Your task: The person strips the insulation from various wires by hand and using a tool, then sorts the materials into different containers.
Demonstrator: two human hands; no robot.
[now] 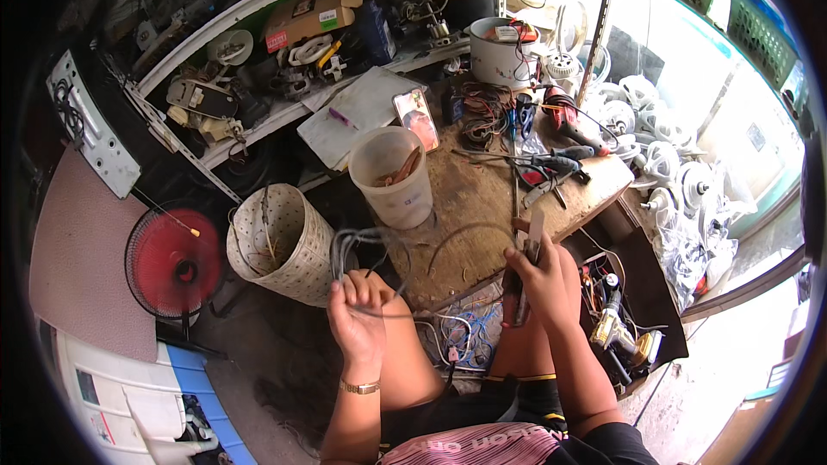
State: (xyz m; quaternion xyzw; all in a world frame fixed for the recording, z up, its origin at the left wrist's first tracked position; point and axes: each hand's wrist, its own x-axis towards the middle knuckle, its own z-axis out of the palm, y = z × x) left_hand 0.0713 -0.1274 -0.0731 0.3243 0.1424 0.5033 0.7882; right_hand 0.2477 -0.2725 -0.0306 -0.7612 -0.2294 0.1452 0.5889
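Note:
My left hand (360,323), over my left thigh, has its fingers curled on loose loops of grey cable (345,245), blurred at their upper part. My right hand (543,284) grips a long, flat tool (536,232) with a pale upper end and a dark lower part, above my right knee; its exact kind is unclear. A length of dark cable arcs between both hands. Just beyond them on the worn wooden tabletop (465,254) stands a translucent plastic bucket (392,202) holding copper-coloured pieces. Left of it is a spotted pale bin (258,241) with wires inside.
A phone (417,125), tangled wires (482,125), pliers and screwdrivers (560,168) and a red drill (564,120) crowd the table's back. A red fan (172,267) stands left. A dark box with a cordless drill (612,323) sits right. Cluttered shelves (220,155) run behind.

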